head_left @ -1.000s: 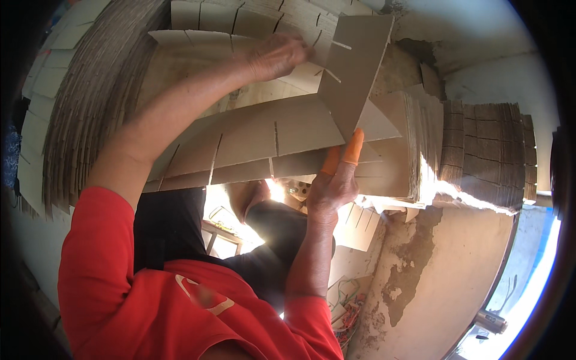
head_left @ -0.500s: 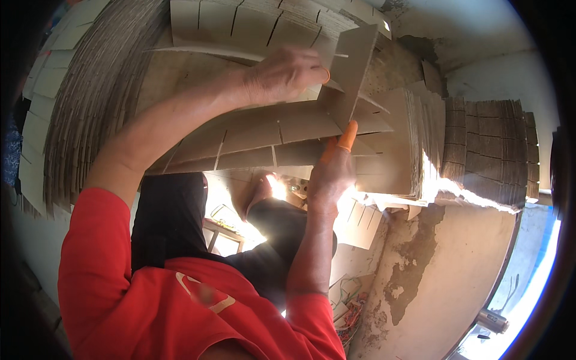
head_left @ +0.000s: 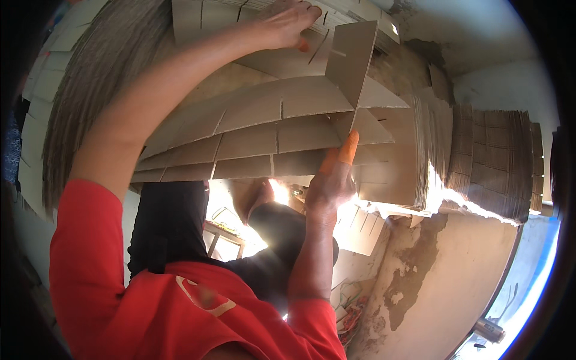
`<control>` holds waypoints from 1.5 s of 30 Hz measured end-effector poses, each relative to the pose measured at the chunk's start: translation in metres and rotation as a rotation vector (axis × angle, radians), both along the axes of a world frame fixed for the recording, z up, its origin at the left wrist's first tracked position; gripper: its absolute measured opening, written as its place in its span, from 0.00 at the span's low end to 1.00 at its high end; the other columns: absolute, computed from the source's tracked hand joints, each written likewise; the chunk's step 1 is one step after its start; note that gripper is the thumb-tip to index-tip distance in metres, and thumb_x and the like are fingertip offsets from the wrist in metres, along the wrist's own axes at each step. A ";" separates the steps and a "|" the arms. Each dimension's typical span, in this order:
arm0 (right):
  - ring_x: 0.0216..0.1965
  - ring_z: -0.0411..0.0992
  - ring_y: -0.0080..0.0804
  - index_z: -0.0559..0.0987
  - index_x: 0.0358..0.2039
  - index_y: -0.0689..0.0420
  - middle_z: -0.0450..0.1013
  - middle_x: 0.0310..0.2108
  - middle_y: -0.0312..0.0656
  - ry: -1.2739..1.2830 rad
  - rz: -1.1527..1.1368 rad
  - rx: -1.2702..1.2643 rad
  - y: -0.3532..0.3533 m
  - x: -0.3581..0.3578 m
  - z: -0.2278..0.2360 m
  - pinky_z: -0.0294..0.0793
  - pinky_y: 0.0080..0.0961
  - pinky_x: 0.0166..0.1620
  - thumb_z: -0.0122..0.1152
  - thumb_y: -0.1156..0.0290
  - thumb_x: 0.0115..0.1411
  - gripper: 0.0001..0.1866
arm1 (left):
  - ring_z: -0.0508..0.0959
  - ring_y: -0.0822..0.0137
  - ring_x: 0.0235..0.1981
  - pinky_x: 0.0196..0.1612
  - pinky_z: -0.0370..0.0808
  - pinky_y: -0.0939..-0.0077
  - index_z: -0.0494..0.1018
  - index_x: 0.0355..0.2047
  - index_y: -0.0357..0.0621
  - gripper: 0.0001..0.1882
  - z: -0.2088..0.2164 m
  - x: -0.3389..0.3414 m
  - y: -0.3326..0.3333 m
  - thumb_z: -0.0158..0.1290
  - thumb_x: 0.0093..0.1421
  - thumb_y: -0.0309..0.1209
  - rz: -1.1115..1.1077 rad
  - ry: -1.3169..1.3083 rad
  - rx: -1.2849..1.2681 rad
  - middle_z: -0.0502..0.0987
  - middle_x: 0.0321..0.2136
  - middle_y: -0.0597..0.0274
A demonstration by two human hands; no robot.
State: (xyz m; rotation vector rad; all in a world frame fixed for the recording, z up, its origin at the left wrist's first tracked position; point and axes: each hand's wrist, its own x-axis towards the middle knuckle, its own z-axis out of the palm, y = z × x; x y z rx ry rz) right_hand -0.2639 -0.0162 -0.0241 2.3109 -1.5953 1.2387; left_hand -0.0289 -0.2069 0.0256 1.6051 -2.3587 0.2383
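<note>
In front of me, several long slotted cardboard strips (head_left: 246,141) lie side by side on edge. One upright cardboard crosspiece (head_left: 353,60) sits across them at their right end, fitted into their slots. My right hand (head_left: 331,183), with orange finger covers, grips the lower edge of this crosspiece from the near side. My left hand (head_left: 288,25) is stretched to the far side, over a stack of slotted cardboard sheets (head_left: 210,18). Its thumb, with an orange tip, is apart from the fingers, and nothing shows between them; whether it touches the stack I cannot tell.
A tall pile of cardboard strips (head_left: 99,102) stands at the left. To the right are stacked cardboard pieces (head_left: 435,144) and darker bundles (head_left: 489,159) beside a peeling wall (head_left: 462,270). Below lie a small stool (head_left: 225,240) and tangled cords (head_left: 354,315).
My left hand has left the crosspiece and moved away to the far stack. The strips have spread apart and now stand more upright, while my right hand stays at the crosspiece.
</note>
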 end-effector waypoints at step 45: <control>0.18 0.71 0.32 0.61 0.61 0.60 0.71 0.24 0.44 0.039 0.008 0.180 0.023 -0.005 0.035 0.73 0.27 0.20 0.50 0.89 0.49 0.36 | 0.74 0.54 0.31 0.32 0.71 0.62 0.68 0.23 0.37 0.07 -0.028 -0.028 0.055 0.52 0.43 0.16 -0.245 0.422 -0.180 0.72 0.23 0.55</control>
